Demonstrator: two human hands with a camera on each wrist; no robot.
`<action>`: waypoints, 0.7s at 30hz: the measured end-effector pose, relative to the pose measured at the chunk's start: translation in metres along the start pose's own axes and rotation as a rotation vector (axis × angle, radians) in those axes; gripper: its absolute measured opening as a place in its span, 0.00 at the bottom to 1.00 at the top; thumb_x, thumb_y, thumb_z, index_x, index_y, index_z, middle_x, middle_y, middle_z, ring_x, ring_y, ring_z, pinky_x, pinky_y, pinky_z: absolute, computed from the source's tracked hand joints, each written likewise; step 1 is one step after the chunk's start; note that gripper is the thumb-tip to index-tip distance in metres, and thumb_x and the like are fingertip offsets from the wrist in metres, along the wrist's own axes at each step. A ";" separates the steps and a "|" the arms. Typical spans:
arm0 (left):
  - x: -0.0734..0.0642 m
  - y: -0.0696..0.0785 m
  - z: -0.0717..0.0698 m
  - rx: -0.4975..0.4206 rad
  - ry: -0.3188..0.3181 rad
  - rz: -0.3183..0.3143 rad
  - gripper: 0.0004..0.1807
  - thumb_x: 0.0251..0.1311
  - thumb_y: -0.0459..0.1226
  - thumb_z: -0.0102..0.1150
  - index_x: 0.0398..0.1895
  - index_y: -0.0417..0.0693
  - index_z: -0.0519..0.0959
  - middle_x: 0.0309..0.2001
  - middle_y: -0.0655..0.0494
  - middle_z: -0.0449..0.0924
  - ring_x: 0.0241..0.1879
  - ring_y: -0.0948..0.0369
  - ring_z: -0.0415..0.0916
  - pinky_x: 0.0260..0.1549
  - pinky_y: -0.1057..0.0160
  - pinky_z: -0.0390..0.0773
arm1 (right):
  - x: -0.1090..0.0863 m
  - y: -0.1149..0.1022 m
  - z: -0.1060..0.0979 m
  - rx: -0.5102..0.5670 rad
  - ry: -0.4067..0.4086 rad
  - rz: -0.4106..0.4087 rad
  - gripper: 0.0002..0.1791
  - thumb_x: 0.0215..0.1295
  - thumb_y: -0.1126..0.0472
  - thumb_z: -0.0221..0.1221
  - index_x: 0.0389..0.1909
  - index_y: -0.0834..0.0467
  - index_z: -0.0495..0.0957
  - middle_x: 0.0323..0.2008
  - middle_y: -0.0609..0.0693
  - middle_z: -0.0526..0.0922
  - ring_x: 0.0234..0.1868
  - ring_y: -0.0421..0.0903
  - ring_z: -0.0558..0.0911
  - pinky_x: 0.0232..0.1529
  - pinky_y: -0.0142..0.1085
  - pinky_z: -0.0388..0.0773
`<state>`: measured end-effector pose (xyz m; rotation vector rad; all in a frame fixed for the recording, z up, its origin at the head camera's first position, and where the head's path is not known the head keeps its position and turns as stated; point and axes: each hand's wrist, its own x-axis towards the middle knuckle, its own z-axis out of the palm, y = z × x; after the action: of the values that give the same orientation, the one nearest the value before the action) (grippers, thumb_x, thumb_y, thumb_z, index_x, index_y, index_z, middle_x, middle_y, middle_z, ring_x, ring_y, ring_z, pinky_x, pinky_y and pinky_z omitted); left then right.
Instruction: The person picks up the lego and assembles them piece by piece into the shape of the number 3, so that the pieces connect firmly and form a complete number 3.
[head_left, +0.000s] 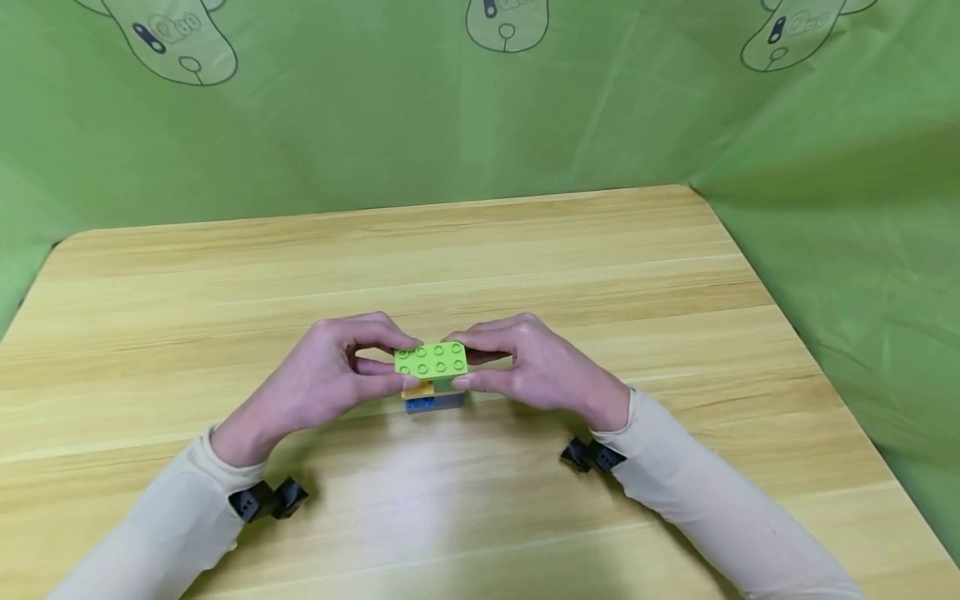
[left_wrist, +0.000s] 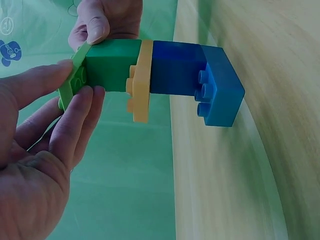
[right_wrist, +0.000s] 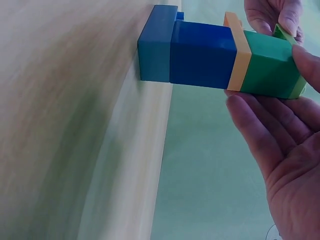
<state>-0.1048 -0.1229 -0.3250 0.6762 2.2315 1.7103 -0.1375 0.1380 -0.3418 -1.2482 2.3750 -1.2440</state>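
A stack of toy building blocks stands upright in front of me, its blue bottom brick (left_wrist: 222, 87) at the wooden tabletop. Above that come a dark blue block (right_wrist: 202, 54), an orange-yellow plate (left_wrist: 144, 82), a green block (left_wrist: 114, 65) and, on top, a light green studded plate (head_left: 431, 360). My left hand (head_left: 322, 371) pinches the left end of the light green plate, which juts out past the green block. At the other end my right hand (head_left: 536, 367) grips the plate with thumb and fingers, close against the green block. Studs show on the overhanging parts.
The wooden table (head_left: 570, 267) spreads around the stack, with rounded far corners. Green curtains (head_left: 375, 133) with printed cartoon faces hang behind it and at the sides. Small black wrist cameras (head_left: 268, 500) are fixed to both pale sleeves (head_left: 690, 483).
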 end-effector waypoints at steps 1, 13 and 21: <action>0.000 0.000 0.000 0.000 0.000 0.000 0.17 0.50 0.23 0.71 0.45 0.37 0.84 0.42 0.50 0.80 0.41 0.53 0.83 0.38 0.61 0.84 | 0.000 0.000 0.000 -0.003 0.002 -0.002 0.21 0.63 0.54 0.67 0.56 0.56 0.81 0.46 0.40 0.84 0.38 0.37 0.82 0.36 0.38 0.82; -0.004 0.000 0.000 -0.030 0.025 -0.035 0.19 0.51 0.24 0.71 0.49 0.36 0.82 0.45 0.48 0.79 0.43 0.54 0.83 0.40 0.61 0.83 | 0.002 -0.001 0.003 0.007 0.010 -0.014 0.19 0.63 0.56 0.67 0.54 0.57 0.82 0.45 0.41 0.84 0.40 0.37 0.82 0.38 0.36 0.83; -0.010 -0.005 0.000 -0.073 0.042 -0.040 0.24 0.52 0.30 0.73 0.54 0.38 0.79 0.52 0.49 0.77 0.49 0.55 0.81 0.48 0.58 0.81 | 0.000 -0.003 0.002 -0.010 0.009 0.011 0.22 0.63 0.55 0.67 0.57 0.59 0.81 0.47 0.42 0.84 0.42 0.37 0.82 0.41 0.41 0.83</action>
<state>-0.0971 -0.1295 -0.3308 0.5800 2.1831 1.7921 -0.1348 0.1358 -0.3412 -1.2335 2.3941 -1.2390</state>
